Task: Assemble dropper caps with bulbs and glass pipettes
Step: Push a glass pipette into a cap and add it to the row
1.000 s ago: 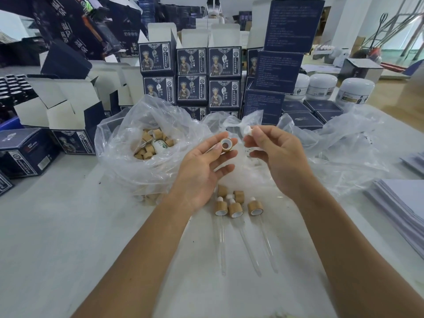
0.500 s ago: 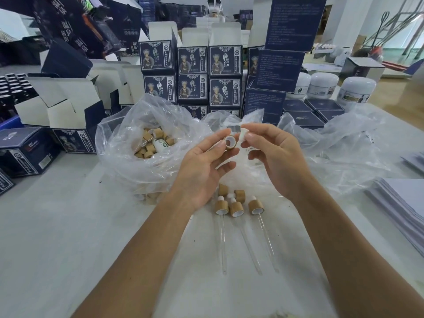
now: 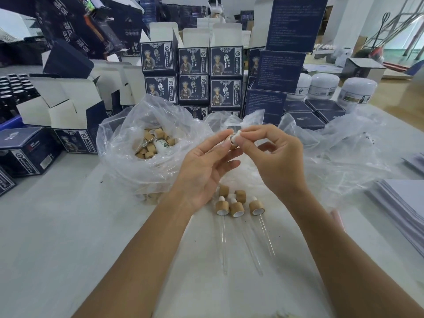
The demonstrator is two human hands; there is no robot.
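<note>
Both hands are up over the table (image 3: 57, 237), meeting just in front of the plastic bags. Left hand (image 3: 204, 166) has palm up, w/ fingertips pinching a small bamboo-coloured dropper cap (image 3: 232, 143); most of the cap is hidden by fingers, only a tan edge shows. Right hand (image 3: 270, 154) pinches a white rubber bulb (image 3: 236, 136) btwn thumb and forefinger, other fingers curled loosely; bulb is touching the cap's top, can't tell how far it's seated. Below the hands, on the table, lie three finished droppers (image 3: 236, 208) side by side: tan cylindrical caps w/ white liner rims, a white bulb tip poking out the far end, and clear glass pipettes (image 3: 223, 239) running toward the viewer, near-invisible against the pale top. Two loose caps (image 3: 240, 195) sit just behind them, no bulbs. To the left, a clear plastic bag (image 3: 128, 157) stands open w/ a heap of spare caps (image 3: 149, 148) inside, same tan colour, plus a white item w/ green print among them. A second crumpled bag (image 3: 344, 152) lies on the right. Dark blue printed cartons (image 3: 192, 76) are stacked behind, white jars (image 3: 323, 86) at back right, a stack of white sheets (image 3: 403, 207) at the right edge.
</note>
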